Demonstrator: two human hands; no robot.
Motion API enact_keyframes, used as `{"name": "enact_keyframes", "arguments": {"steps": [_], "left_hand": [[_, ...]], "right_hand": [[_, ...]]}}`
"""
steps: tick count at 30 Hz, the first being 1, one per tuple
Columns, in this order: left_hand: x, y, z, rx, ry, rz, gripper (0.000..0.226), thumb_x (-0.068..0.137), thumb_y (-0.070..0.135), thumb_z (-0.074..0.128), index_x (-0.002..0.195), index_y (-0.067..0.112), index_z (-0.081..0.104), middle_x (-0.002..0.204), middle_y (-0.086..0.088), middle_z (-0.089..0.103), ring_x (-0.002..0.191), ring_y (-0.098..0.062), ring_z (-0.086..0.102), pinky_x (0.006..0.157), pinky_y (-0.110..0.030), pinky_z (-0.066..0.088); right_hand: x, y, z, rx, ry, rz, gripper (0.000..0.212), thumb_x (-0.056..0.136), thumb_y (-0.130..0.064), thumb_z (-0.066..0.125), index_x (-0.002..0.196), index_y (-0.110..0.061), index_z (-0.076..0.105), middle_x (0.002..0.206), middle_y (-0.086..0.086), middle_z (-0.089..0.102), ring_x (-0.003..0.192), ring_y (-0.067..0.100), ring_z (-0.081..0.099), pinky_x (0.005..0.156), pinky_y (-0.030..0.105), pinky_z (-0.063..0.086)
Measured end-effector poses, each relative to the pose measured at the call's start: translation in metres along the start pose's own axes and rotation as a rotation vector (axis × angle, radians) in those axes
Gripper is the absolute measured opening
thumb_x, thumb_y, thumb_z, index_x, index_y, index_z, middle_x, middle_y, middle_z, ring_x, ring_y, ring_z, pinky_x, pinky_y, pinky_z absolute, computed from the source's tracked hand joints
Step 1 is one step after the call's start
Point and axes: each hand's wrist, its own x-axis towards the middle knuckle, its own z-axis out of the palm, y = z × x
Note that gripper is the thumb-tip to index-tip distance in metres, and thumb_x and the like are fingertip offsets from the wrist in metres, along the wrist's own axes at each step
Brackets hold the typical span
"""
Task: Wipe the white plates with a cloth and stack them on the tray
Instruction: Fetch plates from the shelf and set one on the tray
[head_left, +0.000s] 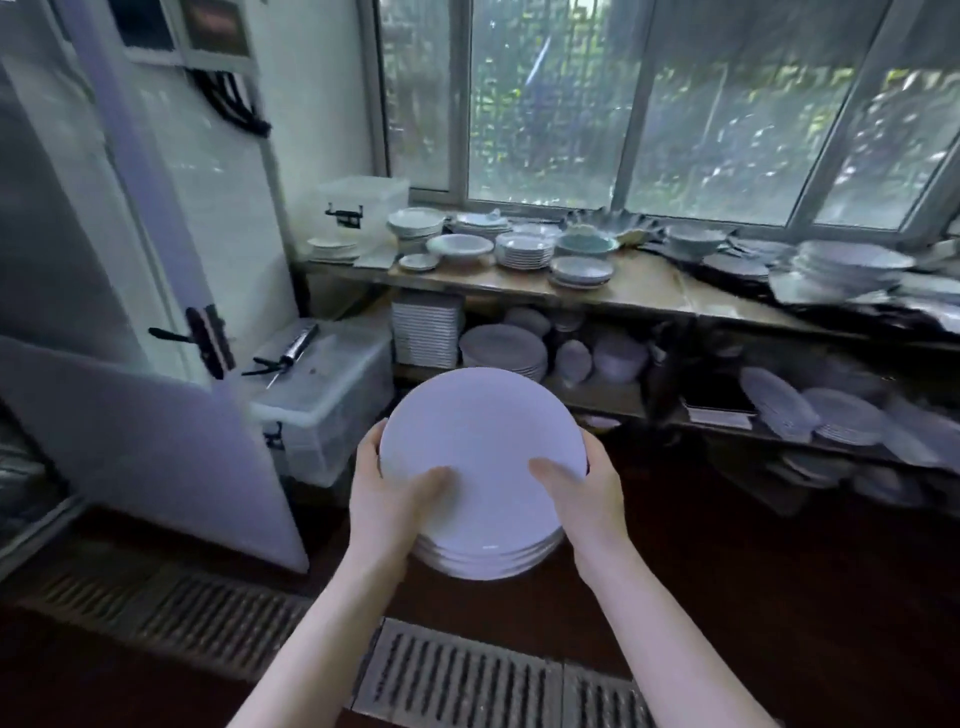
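I carry a stack of several round white plates (483, 447) in front of me, above the dark floor. My left hand (387, 499) grips the stack's left edge, thumb lying on the top plate and fingers underneath. My right hand (582, 493) grips the right edge the same way, thumb on top. The top plate faces up and looks bare. No cloth and no tray show in the head view.
A wooden shelf (639, 293) under the window holds many plates and bowls, with more stacks on its lower level. Clear plastic bins (322, 400) stand at the left beside an open white door (135, 426). Metal floor grates (457, 680) lie below.
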Motion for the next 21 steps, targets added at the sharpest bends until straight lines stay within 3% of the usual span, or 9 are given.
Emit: {"name": "enact_keyframes", "arguments": {"steps": [2,7,11,17,21], "left_hand": [[0.027,-0.001,0.036,0.058,-0.092,0.024,0.091,0.058,0.036,0.075,0.143,0.029,0.044,0.13,0.012,0.061,0.121,-0.018,0.057,0.1,-0.044,0.049],[0.079,-0.006,0.132,0.126,-0.262,-0.013,0.085,0.058,0.036,0.073,0.138,0.036,0.044,0.116,0.025,0.06,0.116,-0.017,0.059,0.098,-0.043,0.05],[0.109,-0.017,0.211,0.117,-0.339,-0.052,0.079,0.057,0.037,0.071,0.131,0.039,0.044,0.111,0.025,0.06,0.111,-0.017,0.061,0.089,-0.041,0.052],[0.153,-0.031,0.345,0.107,-0.366,-0.067,0.083,0.055,0.034,0.073,0.134,0.035,0.046,0.111,0.023,0.059,0.114,-0.022,0.059,0.098,-0.048,0.051],[0.183,-0.028,0.429,0.124,-0.388,-0.061,0.084,0.056,0.029,0.074,0.136,0.029,0.05,0.117,0.017,0.063,0.115,-0.022,0.06,0.101,-0.052,0.049]], "right_hand": [[0.029,0.0,-0.016,-0.012,0.082,-0.003,0.051,0.08,-0.01,0.069,0.123,-0.034,0.058,0.111,-0.014,0.066,0.103,0.008,0.062,0.083,0.033,0.054],[0.095,0.007,-0.065,-0.001,0.228,0.026,0.052,0.076,-0.016,0.068,0.11,-0.052,0.056,0.101,-0.025,0.067,0.1,0.004,0.063,0.079,0.031,0.054],[0.155,0.017,-0.111,0.018,0.314,0.052,0.05,0.074,-0.018,0.069,0.109,-0.052,0.057,0.105,-0.019,0.068,0.1,0.007,0.063,0.077,0.031,0.054],[0.265,0.026,-0.196,-0.005,0.345,0.02,0.054,0.076,-0.015,0.069,0.123,-0.039,0.057,0.109,-0.012,0.068,0.103,0.013,0.064,0.084,0.04,0.057],[0.336,0.022,-0.247,-0.026,0.373,0.029,0.053,0.077,-0.013,0.068,0.124,-0.033,0.056,0.108,-0.009,0.066,0.101,0.014,0.063,0.083,0.038,0.055]]}}
